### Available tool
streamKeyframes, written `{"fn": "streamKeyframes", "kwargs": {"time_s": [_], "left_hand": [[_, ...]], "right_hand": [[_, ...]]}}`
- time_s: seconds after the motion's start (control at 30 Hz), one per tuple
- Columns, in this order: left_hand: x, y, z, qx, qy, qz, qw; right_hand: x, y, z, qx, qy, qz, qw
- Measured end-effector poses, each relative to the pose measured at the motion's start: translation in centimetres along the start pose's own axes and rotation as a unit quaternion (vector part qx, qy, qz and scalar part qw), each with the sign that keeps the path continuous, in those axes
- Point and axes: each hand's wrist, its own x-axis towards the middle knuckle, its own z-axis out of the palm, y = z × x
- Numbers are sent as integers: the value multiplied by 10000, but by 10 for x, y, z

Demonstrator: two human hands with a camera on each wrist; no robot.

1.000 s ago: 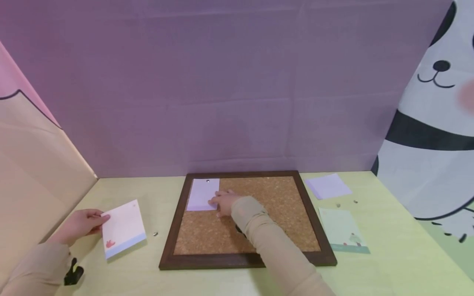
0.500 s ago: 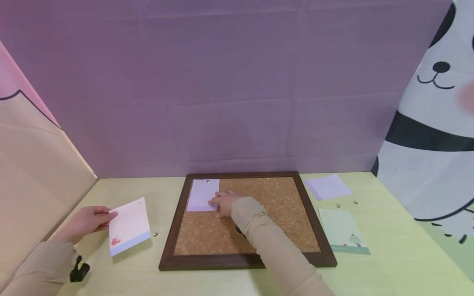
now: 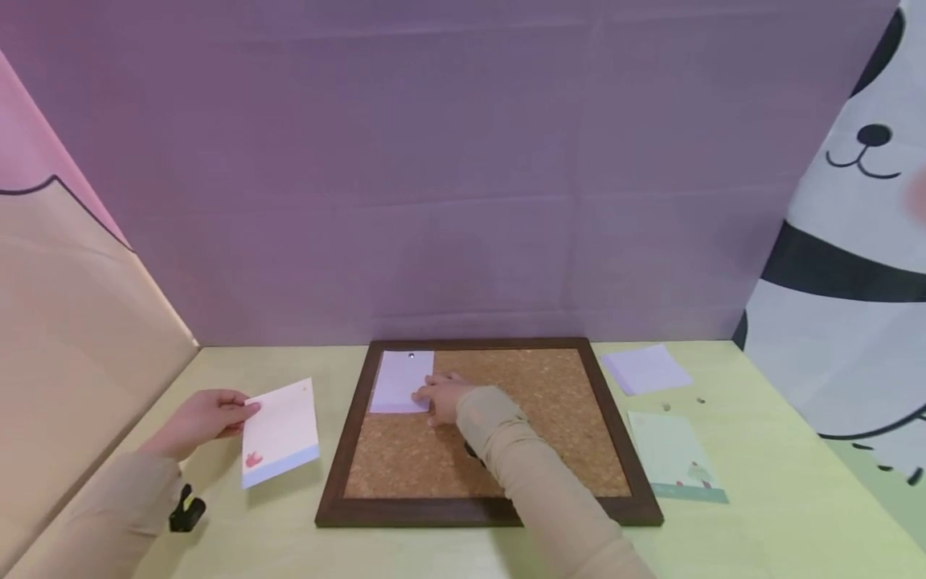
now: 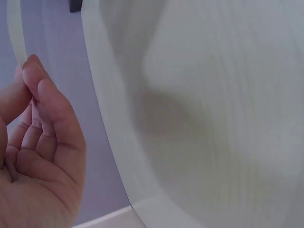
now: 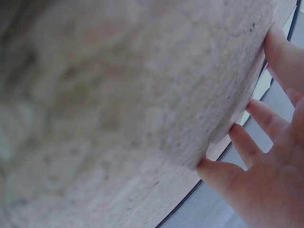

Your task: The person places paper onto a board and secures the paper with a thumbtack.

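My left hand (image 3: 205, 420) pinches a pale pink note sheet (image 3: 280, 422) by its left edge, between thumb and fingers. It has a blue bottom band and a small red print, and is held over the table left of the corkboard (image 3: 405, 462). In the left wrist view the sheet (image 4: 17, 38) appears as a thin strip at the fingertips. My right hand (image 3: 443, 396) rests spread on the cork, fingertips at the right edge of a lilac note sheet (image 3: 399, 382). A silver pushpin (image 3: 411, 355) sits at that sheet's top. In the right wrist view the fingertips (image 5: 205, 166) touch the board.
Right of the dark wooden frame (image 3: 419, 515) lie another lilac sheet (image 3: 647, 370) and a green-banded sheet (image 3: 673, 450). Two small pins (image 3: 700, 400) lie between them. A purple cloth (image 3: 463, 177) hangs behind the table, with a panda-print cloth (image 3: 832, 354) at the right.
My left hand has carried the pink sheet rightward and slightly up, toward the corkboard; it now covers the spot where a pin lay. My right hand stays on the lilac sheet's edge.
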Motion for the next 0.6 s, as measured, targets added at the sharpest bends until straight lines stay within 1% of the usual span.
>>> {"fn": "streamKeyframes", "kwargs": {"time_s": [0.2, 0.37, 0.43, 0.6], "left_hand": [[9, 8, 14, -123, -43, 68, 9999], [14, 13, 21, -137, -37, 52, 9999], [16, 14, 24, -146, -44, 22, 9999], [20, 16, 32, -161, -107, 75, 9998]], "right_hand": [[4, 3, 3, -20, 46, -35, 10000], [4, 3, 3, -38, 42, -53, 10000], [3, 3, 2, -43, 45, -60, 10000], [-4, 0, -3, -31, 21, -30, 10000]]}}
